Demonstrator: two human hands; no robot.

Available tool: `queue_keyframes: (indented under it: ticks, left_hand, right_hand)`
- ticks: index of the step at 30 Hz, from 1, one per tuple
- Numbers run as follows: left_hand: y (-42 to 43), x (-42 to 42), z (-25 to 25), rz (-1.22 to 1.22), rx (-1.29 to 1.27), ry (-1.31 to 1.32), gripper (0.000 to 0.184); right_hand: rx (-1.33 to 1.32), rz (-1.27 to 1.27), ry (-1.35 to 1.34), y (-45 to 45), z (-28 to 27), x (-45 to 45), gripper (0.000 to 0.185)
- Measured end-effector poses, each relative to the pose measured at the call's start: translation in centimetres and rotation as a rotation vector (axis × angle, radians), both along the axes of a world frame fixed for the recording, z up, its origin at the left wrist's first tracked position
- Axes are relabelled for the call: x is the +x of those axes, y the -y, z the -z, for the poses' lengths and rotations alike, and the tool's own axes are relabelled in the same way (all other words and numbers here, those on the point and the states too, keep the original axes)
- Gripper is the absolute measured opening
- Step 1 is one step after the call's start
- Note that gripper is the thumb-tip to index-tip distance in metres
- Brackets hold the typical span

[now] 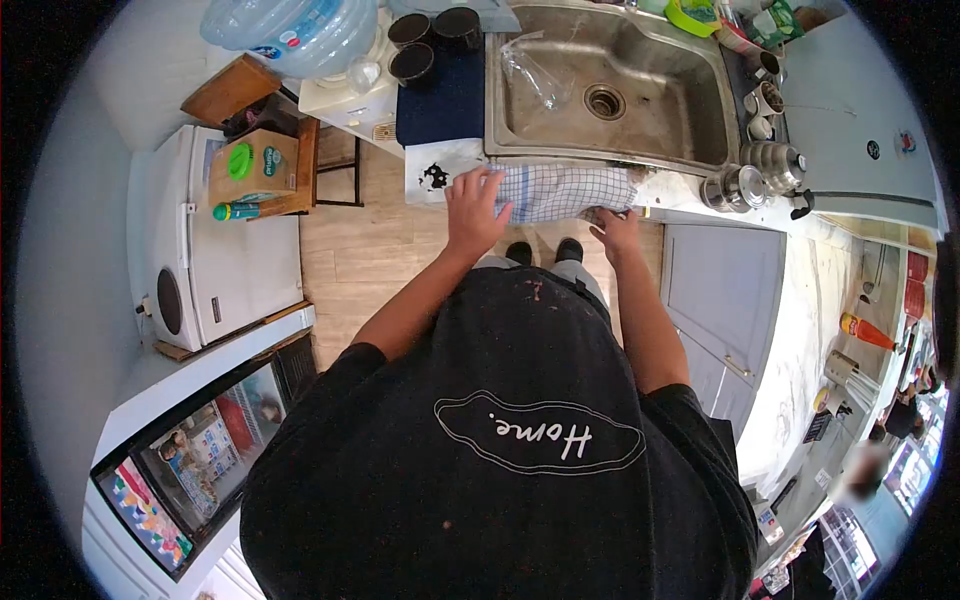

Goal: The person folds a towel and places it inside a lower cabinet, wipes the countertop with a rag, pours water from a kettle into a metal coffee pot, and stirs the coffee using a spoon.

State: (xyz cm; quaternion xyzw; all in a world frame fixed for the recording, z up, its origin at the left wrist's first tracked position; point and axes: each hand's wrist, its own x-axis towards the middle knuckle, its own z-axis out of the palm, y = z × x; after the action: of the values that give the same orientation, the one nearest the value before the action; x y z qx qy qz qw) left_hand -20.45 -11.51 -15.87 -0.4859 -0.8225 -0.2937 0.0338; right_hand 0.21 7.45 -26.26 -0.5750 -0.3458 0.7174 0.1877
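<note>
From here I see the left hand and right hand at opposite ends of a checked cloth.

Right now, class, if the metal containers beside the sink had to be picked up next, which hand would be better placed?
Probably the right hand: it is at the right end of the checked cloth, nearer the metal containers. The left hand is at the cloth's opposite end.

Pale wood-look floor, light bluish wall at left, grey cabinet doors, marble-patterned counter, bright windows at lower right.
</note>
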Motion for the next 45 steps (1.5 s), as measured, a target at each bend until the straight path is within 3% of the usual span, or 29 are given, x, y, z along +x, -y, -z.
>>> queue_keyframes:
  ticks: [4,7,11,16,19,22,25,28,29,32,33,36,39,43,45]
  left_hand:
    - [-3.2,-0.4,-1.8,0.046,-0.064,-0.02,0.049]
    - [-4.1,-1.3,-0.6,0.111,-0.238,0.0,0.04]
    - [-3.5,-2.0,0.1,0.172,-0.273,0.057,0.025]
    - [-1.5,-1.6,-3.0,0.262,-0.234,0.218,0.022]
    - [-0.7,-1.2,-4.9,0.28,-0.375,0.316,0.032]
    - [-1.0,-0.3,-4.9,0.357,-0.304,0.558,0.06]
    - [-2.9,-0.4,-4.4,0.504,-0.146,1.016,0.089]
    - [-4.9,-0.6,-5.3,0.471,-0.169,0.943,0.102]
    - [-5.7,-0.9,-4.0,0.518,-0.063,0.895,0.097]
    - [-7.1,-2.1,-4.6,0.556,-0.088,1.005,0.077]
    - [-7.0,-2.0,-8.7,0.477,-0.119,1.094,0.054]
    - [-6.6,-2.2,-9.8,0.372,0.034,0.926,0.038]
    - [-6.2,-2.9,-9.8,0.312,-0.001,0.623,0.034]
    - [-8.0,-4.7,-9.0,0.232,0.028,0.523,0.034]
    - [-8.9,-5.6,-9.8,0.203,0.162,0.346,0.03]
  right_hand:
    - [-0.011,-0.018,-0.084,-0.3,1.6,0.2,0.029]
    - [-0.013,-0.013,-0.057,0.1,-0.2,0.1,0.025]
    - [0.066,-0.02,-0.017,0.7,-1.7,1.3,0.022]
    - [0.154,0.047,-0.275,2.0,-6.3,4.5,0.022]
    - [0.2,0.05,-0.412,3.3,-13.4,4.2,0.021]
    - [0.377,-0.156,-0.327,3.0,-15.1,4.2,0.021]
    - [0.599,-0.356,-0.29,2.0,-16.8,2.4,0.014]
    - [0.64,-0.5,-0.271,0.8,-19.8,0.7,0.015]
    - [0.699,-0.555,-0.288,-0.2,-19.3,0.5,0.018]
    - [0.689,-0.595,-0.336,-1.0,-21.6,-0.9,0.022]
    - [0.665,-0.596,-0.335,-1.5,-21.9,-1.1,0.022]
    - [0.696,-0.599,-0.295,-1.9,-23.1,-1.0,0.023]
    - [0.708,-0.572,-0.226,-1.7,-24.0,-1.8,0.026]
    - [0.757,-0.441,-0.249,-2.5,-23.7,-4.3,0.029]
    - [0.816,-0.399,-0.283,-3.3,-24.1,-5.7,0.029]
